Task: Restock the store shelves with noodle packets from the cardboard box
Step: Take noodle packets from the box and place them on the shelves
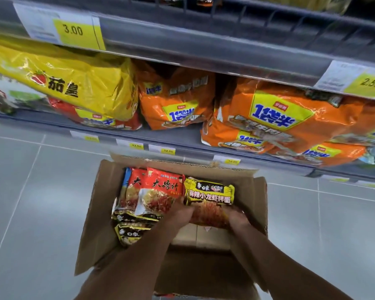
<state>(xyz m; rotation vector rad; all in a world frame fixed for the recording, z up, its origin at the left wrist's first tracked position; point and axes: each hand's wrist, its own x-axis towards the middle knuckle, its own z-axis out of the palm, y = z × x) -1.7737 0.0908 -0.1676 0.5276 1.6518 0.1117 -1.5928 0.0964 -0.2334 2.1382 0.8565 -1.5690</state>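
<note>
We grip yellow-black noodle packet (210, 192), not yet lifted clear of cardboard box (257, 204): left hand (180, 213) and right hand (236, 217) fingers (183, 202) curled round its lower edge. Red packets (156, 187) and more yellow-black ones lie in box. Shelf (182, 146) above holds orange multipacks (275, 118). We judge most restocking left

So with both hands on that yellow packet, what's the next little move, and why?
Probably lift the yellow packet straight up out of the cardboard box. The left hand and right hand grip its lower end, and it lies inside the box walls.
</note>
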